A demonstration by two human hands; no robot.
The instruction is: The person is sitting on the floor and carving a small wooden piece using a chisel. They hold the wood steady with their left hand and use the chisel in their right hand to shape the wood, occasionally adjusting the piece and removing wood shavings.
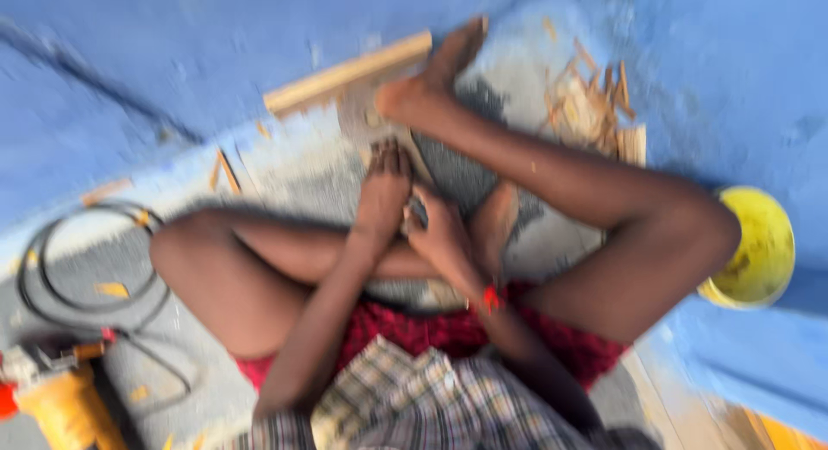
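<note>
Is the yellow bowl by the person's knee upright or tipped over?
Tipped, as far as the blur allows: the yellow bowl lies against the blue surface with its soiled inside facing the camera. What is in it cannot be made out.

Right edge: yellow bowl (759, 247) on the floor.
Lower left: yellow power tool (52, 402), black cable (86, 269) looped above it.
Upper right: wood shavings (591, 105) piled.
Upper centre: pale wooden strip (349, 72).

I see my left hand (384, 191) pressed flat on a pale flat wooden board (366, 113), fingers extended. My right hand (438, 230) lies touching the left hand, curled; blur hides any grip. A round yellow plastic bowl (759, 247) sits well right of the board.
</note>
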